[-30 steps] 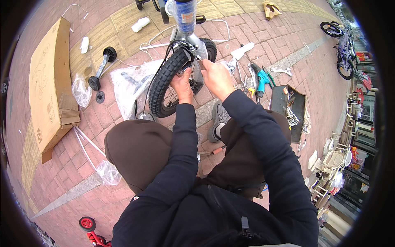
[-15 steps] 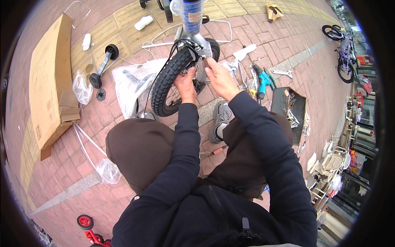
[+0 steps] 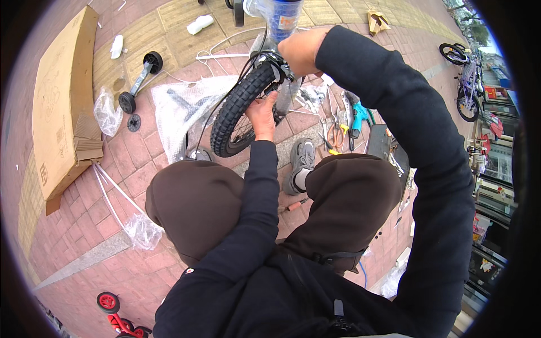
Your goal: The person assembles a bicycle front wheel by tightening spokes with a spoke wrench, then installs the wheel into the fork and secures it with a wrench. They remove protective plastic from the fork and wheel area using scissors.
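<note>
A bicycle's front wheel with a knobby black tyre stands upright in front of me, leaning a little. Above it, the blue frame tube is wrapped in clear plastic. My left hand grips the wheel's near side below the fork, closed with the thumb up; the other fingertips are partly hidden. My right hand is bent over the top of the fork, against the lower frame tube, and its fingers are hidden behind the wrist. Black cables loop down beside the tyre.
Right of the wheel lie a teal power tool, orange-handled pliers and a dark toolbox. Plastic wrap, training wheels and a cardboard box are on the left. A screwdriver rests between my feet.
My right hand has gone from beside the fork up to the frame tube above it, the elbow swinging outward and up. My left hand stays at the wheel.
</note>
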Available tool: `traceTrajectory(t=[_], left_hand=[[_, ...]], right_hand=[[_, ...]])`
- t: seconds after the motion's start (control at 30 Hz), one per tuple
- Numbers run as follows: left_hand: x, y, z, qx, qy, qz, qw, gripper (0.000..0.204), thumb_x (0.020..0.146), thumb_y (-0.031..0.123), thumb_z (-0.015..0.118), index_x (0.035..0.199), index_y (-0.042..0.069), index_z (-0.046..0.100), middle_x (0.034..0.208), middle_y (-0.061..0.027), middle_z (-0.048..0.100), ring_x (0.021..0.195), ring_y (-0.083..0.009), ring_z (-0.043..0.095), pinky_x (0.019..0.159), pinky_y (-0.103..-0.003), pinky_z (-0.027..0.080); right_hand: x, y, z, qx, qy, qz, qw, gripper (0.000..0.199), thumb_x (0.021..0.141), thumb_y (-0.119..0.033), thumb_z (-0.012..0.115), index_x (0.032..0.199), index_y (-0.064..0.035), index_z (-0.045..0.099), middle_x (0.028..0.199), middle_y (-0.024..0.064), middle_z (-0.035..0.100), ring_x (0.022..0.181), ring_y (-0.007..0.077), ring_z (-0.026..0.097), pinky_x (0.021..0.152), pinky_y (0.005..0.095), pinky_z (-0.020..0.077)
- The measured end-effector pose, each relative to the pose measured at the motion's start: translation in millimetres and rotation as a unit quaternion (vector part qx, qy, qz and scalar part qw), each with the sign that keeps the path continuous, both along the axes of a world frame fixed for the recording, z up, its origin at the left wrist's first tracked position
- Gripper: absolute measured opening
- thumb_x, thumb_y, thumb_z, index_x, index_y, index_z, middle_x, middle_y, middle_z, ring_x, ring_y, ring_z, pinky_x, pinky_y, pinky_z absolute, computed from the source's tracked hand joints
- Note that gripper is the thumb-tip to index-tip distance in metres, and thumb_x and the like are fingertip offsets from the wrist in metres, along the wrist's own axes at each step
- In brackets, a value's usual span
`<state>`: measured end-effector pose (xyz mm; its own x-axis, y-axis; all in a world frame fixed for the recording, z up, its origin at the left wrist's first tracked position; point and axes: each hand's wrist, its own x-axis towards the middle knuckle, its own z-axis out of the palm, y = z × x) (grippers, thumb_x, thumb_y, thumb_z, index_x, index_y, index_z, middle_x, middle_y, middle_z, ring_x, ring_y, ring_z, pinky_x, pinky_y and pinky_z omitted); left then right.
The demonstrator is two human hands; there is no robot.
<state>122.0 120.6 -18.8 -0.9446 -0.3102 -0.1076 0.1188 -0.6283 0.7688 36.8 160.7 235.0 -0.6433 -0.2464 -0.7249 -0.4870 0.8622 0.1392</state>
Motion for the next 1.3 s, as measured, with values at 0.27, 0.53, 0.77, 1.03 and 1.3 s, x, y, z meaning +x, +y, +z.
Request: traceTrajectory(t=[0.27, 0.53, 0.77, 1.03, 1.3], left_hand=[[-1, 0, 2, 0.015, 0.006, 0.009, 1.0, 0.062, 0.06, 0.006, 0.082, 0.114, 0.004, 0.051, 0.112, -0.0039, 0.052, 0.098, -0.0135, 0.047, 0.085, -0.026, 0.036], [0, -2, 12, 0.018, -0.004, 0.004, 1.0, 0.061, 0.061, 0.005, 0.081, 0.114, 0.003, 0.051, 0.111, -0.0037, 0.052, 0.098, -0.0144, 0.048, 0.084, -0.026, 0.037], [-1, -3, 9, -0.007, 0.002, 0.003, 1.0, 0.061, 0.061, 0.005, 0.081, 0.114, 0.003, 0.051, 0.113, -0.004, 0.051, 0.1, -0.015, 0.047, 0.087, -0.027, 0.036], [-1, -2, 6, 0.004, 0.026, 0.003, 1.0, 0.062, 0.062, 0.006, 0.081, 0.115, 0.003, 0.051, 0.115, -0.0051, 0.051, 0.103, -0.0159, 0.046, 0.091, -0.028, 0.034], [-1, 1, -1, -0.004, 0.026, 0.007, 1.0, 0.063, 0.061, 0.007, 0.082, 0.116, 0.002, 0.05, 0.115, -0.0054, 0.051, 0.105, -0.0159, 0.045, 0.091, -0.028, 0.034]], right_hand=[[70, 76, -36, -0.279, 0.24, -0.169, 0.914, 0.014, 0.072, -0.001, 0.051, 0.083, 0.0019, 0.059, 0.077, 0.0244, 0.06, 0.077, 0.0393, 0.059, 0.068, 0.0451, 0.0469], [122, 46, -132, -0.463, 0.363, -0.335, 0.736, 0.018, 0.077, 0.0, 0.05, 0.095, -0.0024, 0.051, 0.068, 0.0159, 0.061, 0.061, 0.0316, 0.061, 0.057, 0.0391, 0.047], [119, 51, -95, -0.393, 0.371, -0.27, 0.797, 0.019, 0.078, -0.002, 0.052, 0.096, -0.004, 0.058, 0.068, 0.0181, 0.059, 0.067, 0.0347, 0.06, 0.06, 0.0405, 0.0471], [110, 52, -69, -0.357, 0.344, -0.203, 0.844, 0.016, 0.079, -0.004, 0.052, 0.092, -0.0003, 0.062, 0.07, 0.0221, 0.058, 0.071, 0.038, 0.058, 0.06, 0.0435, 0.0454], [55, 51, -37, -0.234, 0.143, -0.103, 0.956, 0.014, 0.074, -0.001, 0.049, 0.082, 0.0067, 0.057, 0.073, 0.0255, 0.06, 0.074, 0.04, 0.06, 0.065, 0.0452, 0.0486]])
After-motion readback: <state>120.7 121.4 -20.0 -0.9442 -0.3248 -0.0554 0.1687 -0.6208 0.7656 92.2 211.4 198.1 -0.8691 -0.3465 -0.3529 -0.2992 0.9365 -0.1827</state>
